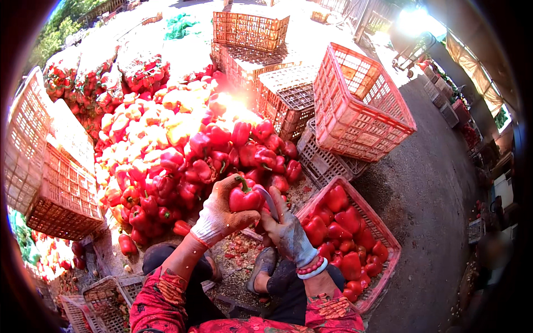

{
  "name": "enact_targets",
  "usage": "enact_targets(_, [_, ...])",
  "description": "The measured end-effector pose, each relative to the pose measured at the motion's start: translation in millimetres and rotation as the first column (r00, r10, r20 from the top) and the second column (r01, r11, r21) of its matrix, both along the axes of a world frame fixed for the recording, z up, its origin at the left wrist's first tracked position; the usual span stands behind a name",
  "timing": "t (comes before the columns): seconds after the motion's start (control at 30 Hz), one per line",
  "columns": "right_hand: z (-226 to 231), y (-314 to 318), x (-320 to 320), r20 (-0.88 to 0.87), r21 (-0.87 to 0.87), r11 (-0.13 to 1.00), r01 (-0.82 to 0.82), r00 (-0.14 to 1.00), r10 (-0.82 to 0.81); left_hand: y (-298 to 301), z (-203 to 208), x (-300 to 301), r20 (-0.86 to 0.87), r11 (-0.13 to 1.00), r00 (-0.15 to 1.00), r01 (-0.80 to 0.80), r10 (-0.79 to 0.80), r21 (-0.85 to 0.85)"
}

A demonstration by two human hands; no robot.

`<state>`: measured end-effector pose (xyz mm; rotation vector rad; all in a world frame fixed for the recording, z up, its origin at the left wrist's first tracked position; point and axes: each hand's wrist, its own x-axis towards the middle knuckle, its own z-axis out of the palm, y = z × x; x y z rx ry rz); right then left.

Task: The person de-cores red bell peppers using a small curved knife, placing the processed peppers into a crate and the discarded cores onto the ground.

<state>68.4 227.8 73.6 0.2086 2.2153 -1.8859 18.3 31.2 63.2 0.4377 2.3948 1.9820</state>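
My left hand (220, 211), in a white glove with bare or worn fingertips, grips a red bell pepper (244, 198) whose green stem points up. Close against its right side, my right hand (287, 230), in a greyish-blue glove, is closed around a knife with a curved blade (268, 202). The blade lies beside the pepper; its handle is hidden in my fingers. Beyond my hands spreads a large heap of red bell peppers (172, 161). At my right knee stands a pink plastic crate (383, 280) holding peppers with no stems showing.
Stacked orange crates (61, 183) stand at the left. Further crates are piled at the back, with a tilted red crate (361, 111) on top of a grey crate (319, 158). Full net sacks (83, 83) sit behind the heap. Grey paved ground (433, 194) runs along the right.
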Motion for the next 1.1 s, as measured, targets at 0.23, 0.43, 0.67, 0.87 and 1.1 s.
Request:
enact_targets(0.23, [-8, -6, -1, 0.135, -0.06, 0.996, -0.066, 0.988, 0.074, 14, 5, -8, -0.207, 0.973, 0.978, -0.021, -0.029, -0.231])
enact_targets(0.43, [-22, -26, 12, 0.305, -0.011, 0.939, -0.343, 0.894, 0.33, -28, 7, -57, 0.233, 0.892, 0.968, -0.189, 0.098, 0.412])
enact_targets(0.67, [-7, -25, -39, -0.09, -0.19, 0.976, -0.103, 0.992, 0.087, -22, -4, -29, 0.269, 0.959, 0.963, 0.103, -0.03, -0.264])
enact_targets(0.87, [-38, -25, -27, -0.154, -0.262, 0.956, -0.133, 0.984, 0.095, -21, 23, -31, 0.338, 0.823, 0.941, 0.21, -0.023, -0.527])
enact_targets(1.1, [-37, -21, -17, 0.137, -0.599, 0.801, -0.024, 0.982, 0.132, -31, -1, -28, 0.316, 0.948, 0.924, 0.276, -0.216, -0.16])
